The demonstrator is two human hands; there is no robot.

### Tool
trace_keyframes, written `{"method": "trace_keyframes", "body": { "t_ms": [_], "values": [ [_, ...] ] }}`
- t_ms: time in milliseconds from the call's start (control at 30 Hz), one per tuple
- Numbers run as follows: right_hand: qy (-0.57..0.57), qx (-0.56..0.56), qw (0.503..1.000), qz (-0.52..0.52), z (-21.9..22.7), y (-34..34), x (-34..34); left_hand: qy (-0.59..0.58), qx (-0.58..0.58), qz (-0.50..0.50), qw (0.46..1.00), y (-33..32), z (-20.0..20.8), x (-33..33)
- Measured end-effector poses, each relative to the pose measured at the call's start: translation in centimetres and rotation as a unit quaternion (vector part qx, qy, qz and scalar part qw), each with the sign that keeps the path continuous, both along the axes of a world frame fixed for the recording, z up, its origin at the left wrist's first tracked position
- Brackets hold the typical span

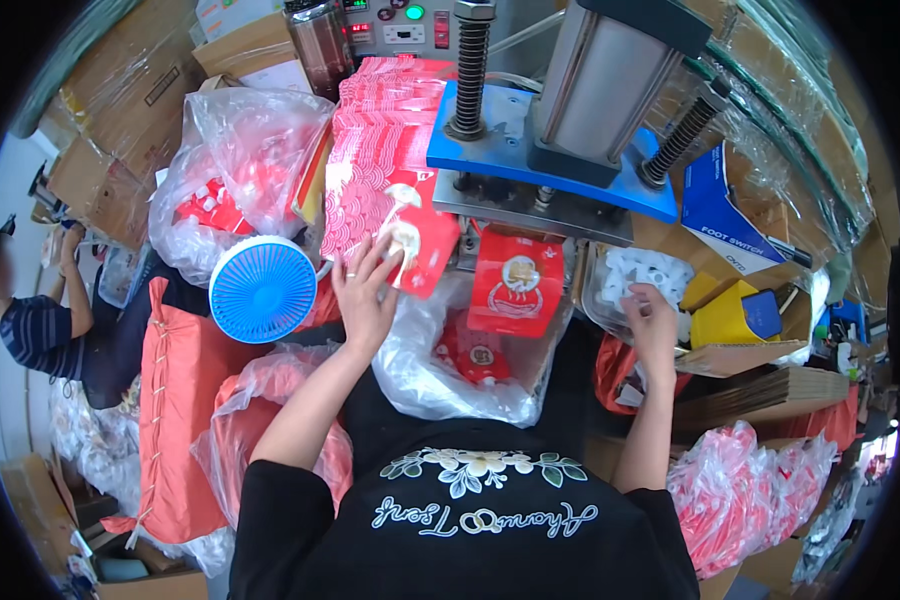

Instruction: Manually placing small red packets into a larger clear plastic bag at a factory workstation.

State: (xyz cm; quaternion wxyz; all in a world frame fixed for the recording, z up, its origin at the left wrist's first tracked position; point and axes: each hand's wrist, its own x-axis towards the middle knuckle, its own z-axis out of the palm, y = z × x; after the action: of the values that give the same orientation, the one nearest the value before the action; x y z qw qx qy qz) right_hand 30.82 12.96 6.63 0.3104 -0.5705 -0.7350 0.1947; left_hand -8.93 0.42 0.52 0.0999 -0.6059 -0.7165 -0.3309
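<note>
My left hand (367, 300) grips the edge of a red printed pouch (432, 262), its fingers lying over the pale printed figure. That pouch sits at the near end of a spread stack of red and pink printed pouches (365, 150). Another red pouch with a bowl print (516, 285) hangs at the front of a blue and grey press (550, 140). Over a clear tub of small white plastic pieces (642, 272), my right hand (652, 325) has its fingers curled together; what lies between them is hidden. Below the press, a clear plastic bag (420, 370) holds more red pouches (478, 355).
A blue round fan (263, 290) stands left of my left hand. Behind it is a clear bag with red items (220, 200). Cartons and a yellow box (735, 315) crowd the right side. At the far left, another person (35, 310) is seated.
</note>
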Motion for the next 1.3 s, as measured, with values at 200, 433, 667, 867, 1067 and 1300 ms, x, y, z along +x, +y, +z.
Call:
{"method": "trace_keyframes", "body": {
  "t_ms": [200,433,667,867,1067,1300],
  "values": [
    [0.175,-0.024,0.980,0.088,1.1,-0.5,-1.7,-0.333,0.040,-0.085,0.938,-1.4,4.4,2.5],
    [0.022,0.008,0.971,0.238,5.7,-5.5,-10.8,-0.450,-0.096,-0.195,0.866,-2.6,1.4,8.3],
    [0.120,-0.122,0.963,0.206,3.8,-4.1,-10.6,-0.528,-0.173,-0.186,0.811,-0.8,1.4,9.6],
    [-0.076,0.036,0.996,0.037,4.6,-1.6,-5.1,-0.699,-0.130,-0.089,0.698,4.3,3.4,11.2],
    [-0.208,0.017,0.973,0.096,0.3,-1.4,-3.4,-0.773,-0.118,-0.095,0.616,6.3,2.8,10.7],
    [-0.008,-0.037,0.985,0.166,0.4,-1.3,-1.6,-0.015,0.083,0.033,0.996,4.5,5.1,4.2]
  ]
}}
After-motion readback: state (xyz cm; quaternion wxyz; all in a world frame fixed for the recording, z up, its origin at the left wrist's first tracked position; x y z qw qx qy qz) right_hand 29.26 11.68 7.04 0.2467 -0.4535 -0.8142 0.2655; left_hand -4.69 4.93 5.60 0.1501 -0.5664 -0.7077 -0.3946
